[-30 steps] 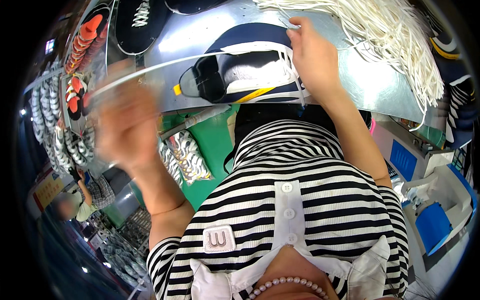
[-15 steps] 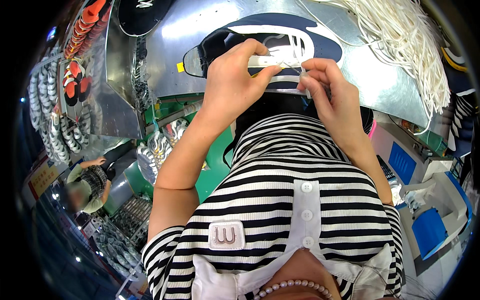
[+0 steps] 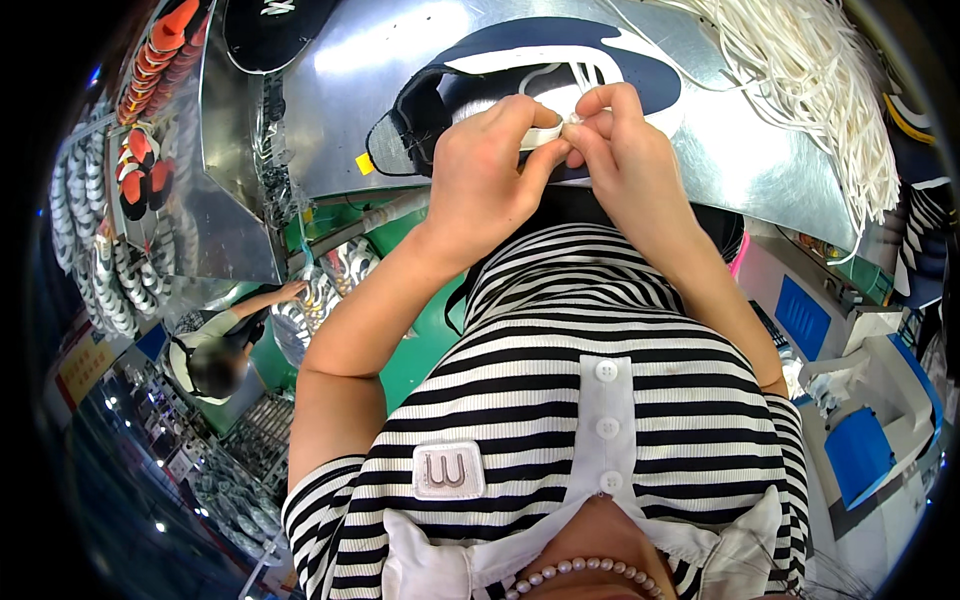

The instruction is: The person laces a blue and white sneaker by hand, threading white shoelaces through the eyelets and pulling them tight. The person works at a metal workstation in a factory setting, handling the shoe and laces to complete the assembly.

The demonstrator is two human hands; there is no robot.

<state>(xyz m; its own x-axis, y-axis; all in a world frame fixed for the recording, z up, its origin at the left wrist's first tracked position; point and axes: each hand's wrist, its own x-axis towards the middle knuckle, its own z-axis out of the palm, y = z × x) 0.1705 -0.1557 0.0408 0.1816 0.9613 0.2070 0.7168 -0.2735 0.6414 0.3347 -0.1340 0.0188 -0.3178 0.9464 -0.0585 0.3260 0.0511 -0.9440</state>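
Observation:
A dark navy and white sneaker (image 3: 520,70) lies on its side on a shiny metal worktable (image 3: 400,60). My left hand (image 3: 490,170) and my right hand (image 3: 620,140) meet just below it, fingertips pinched together on a white shoelace (image 3: 545,135) that runs from the shoe. Both thumbs and forefingers press on the lace at the same spot. A thick bundle of white shoelaces (image 3: 810,90) lies on the table at the right, near my right hand.
Another dark shoe (image 3: 270,25) sits at the table's far left. Racks of orange and grey soles (image 3: 140,130) stand at the left. Another person (image 3: 215,350) works lower left. Blue and white boxes (image 3: 850,400) stand at the right.
My left hand swung in from the left side to the shoe and joined my right hand on the lace. Both hands now pinch it closer together.

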